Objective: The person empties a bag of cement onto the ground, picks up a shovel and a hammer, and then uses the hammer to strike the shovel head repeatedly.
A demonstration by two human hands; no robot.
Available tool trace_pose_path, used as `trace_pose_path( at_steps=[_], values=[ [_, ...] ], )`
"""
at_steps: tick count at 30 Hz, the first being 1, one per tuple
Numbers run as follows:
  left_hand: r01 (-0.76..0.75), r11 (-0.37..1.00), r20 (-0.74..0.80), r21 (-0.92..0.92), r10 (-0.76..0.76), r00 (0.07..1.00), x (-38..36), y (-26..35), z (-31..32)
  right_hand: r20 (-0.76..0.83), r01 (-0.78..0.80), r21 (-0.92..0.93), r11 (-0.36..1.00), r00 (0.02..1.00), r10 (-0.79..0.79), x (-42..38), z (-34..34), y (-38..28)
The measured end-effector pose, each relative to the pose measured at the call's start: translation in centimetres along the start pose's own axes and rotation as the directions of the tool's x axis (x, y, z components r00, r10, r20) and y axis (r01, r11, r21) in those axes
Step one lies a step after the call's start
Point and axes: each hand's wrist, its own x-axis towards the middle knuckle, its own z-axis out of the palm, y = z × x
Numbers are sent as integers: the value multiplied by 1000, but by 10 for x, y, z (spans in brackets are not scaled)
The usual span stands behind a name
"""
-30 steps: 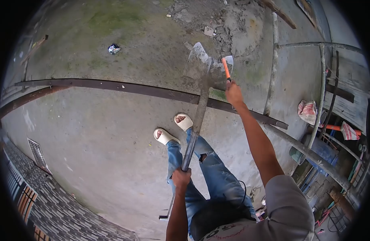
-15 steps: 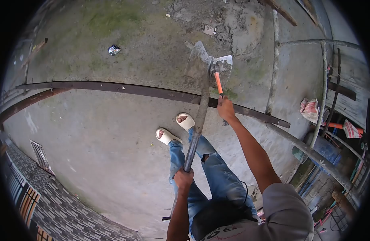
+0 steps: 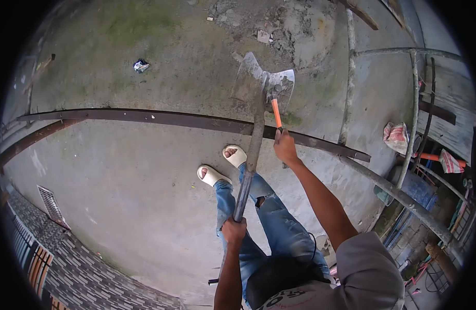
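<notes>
My left hand [image 3: 234, 230] is wrapped round the lower end of the shaft of a hoe [image 3: 253, 148], which is held at a slant in front of my legs. The hoe's broad, dirt-caked metal head points away from me, above the floor. In my right hand [image 3: 286, 148] is a hammer [image 3: 277, 112] with an orange shaft and a dark grip. Its far end meets or overlaps the hoe head near the handle joint. I cannot make out the hammer's head clearly against that metal, nor whether the two touch.
A long dark beam [image 3: 181, 119] crosses the concrete floor beyond my sandals [image 3: 213, 175]. Rubble [image 3: 284, 36] and a crumpled wrapper [image 3: 141, 65] lie farther off. Right of me are poles [image 3: 413, 204], a red-and-white sack [image 3: 395, 138] and stored clutter. A floor grate [image 3: 53, 205] is at left.
My right hand and the hammer have shifted slightly down, toward me. The whole view has drifted a little; my left hand keeps its grip on the hoe.
</notes>
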Motion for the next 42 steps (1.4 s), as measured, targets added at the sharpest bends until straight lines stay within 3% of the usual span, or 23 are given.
trace_pose_path(
  at_steps=[2, 4, 6, 8, 9, 12, 14, 16, 18, 21, 25, 28, 31, 36, 37, 40, 42],
  values=[
    [21, 1000, 13, -1, -21, 1000, -3, 3, -5, 41, -7, -74, 997, 999, 10, 25, -1, 6],
    [28, 999, 4, 17, -28, 1000, -3, 3, 2, -69, -117, -32, 993, 991, 115, 62, -5, -9],
    [15, 999, -10, 36, -14, 1000, -2, -2, -2, -52, -134, -3, 991, 990, 134, 47, -6, -11],
    [45, 999, 16, -10, -44, 999, -4, 3, 0, 63, -102, -189, 977, 991, 115, 10, -8, 1],
    [53, 998, 32, -31, -52, 998, -6, 8, -5, 38, -70, -218, 973, 996, 80, 14, -8, 11],
    [53, 999, 12, 13, -53, 999, -6, 9, -3, -72, -36, -89, 995, 997, 30, 63, -12, 2],
    [48, 999, 13, 23, -48, 999, -8, 3, 0, -84, -99, -24, 995, 992, 96, 58, -16, -5],
    [38, 999, -3, -2, -38, 999, -3, 9, 2, -83, -4, -144, 990, 997, -8, 36, -14, 5],
    [40, 999, 57, -24, -39, 998, -6, 10, -2, -50, -25, -173, 985, 999, 16, 40, -15, 15],
    [25, 1000, 18, 13, -25, 1000, -5, 4, 7, -141, -18, -121, 993, 990, 0, 80, -16, 1],
    [24, 1000, 16, 19, -24, 1000, -5, 2, 4, -135, -38, -124, 992, 991, 21, 59, -26, 16],
    [2, 1000, 30, -5, -2, 1000, -6, 2, 3, -43, -49, -228, 972, 998, 40, 62, -31, 15],
    [5, 1000, 32, 30, -6, 999, -7, 2, 1, -113, -65, -111, 992, 992, 52, 70, -23, 16],
    [7, 1000, 42, -16, -6, 999, -4, 3, 3, -72, 61, -240, 969, 994, -80, 75, -33, 35],
    [6, 1000, 46, -20, -5, 999, -4, 1, 3, -105, -41, -212, 976, 994, 19, 94, -33, 22],
    [-4, 1000, 36, 22, 3, 999, -3, -2, 0, -97, -81, -237, 968, 993, 60, 92, -26, 25],
    [-15, 999, 19, 31, 14, 1000, -2, 4, 1, -62, -4, -265, 964, 998, -12, 56, -32, 41]
  ],
)
